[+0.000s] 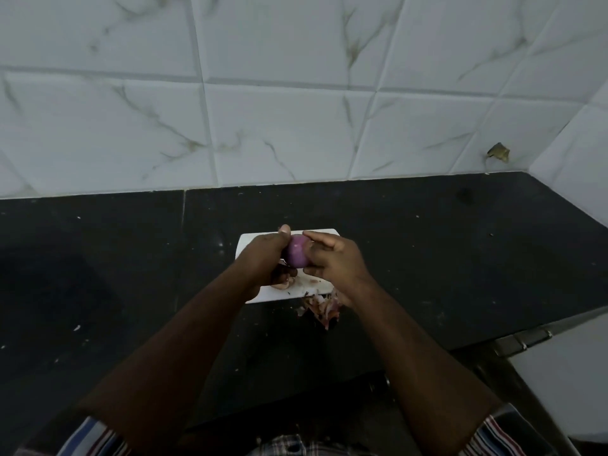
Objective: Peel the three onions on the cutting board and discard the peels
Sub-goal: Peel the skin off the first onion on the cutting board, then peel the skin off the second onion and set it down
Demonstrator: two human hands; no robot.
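A purple onion (295,254), its skin mostly off, is held above the white cutting board (316,284). My left hand (263,258) grips it from the left with the thumb over its top. My right hand (332,258) holds it from the right, fingers curled round its side. Below my left hand something brownish, an onion or peel (283,280), lies on the board; my hands hide the rest of the board. A heap of dry peels (320,307) sits on the counter at the board's near right corner.
The board lies on a black stone counter (427,241) backed by a white marbled tile wall (296,110). A damaged spot (498,152) marks the wall at the right. A metal-edged surface (526,337) adjoins the counter at the lower right.
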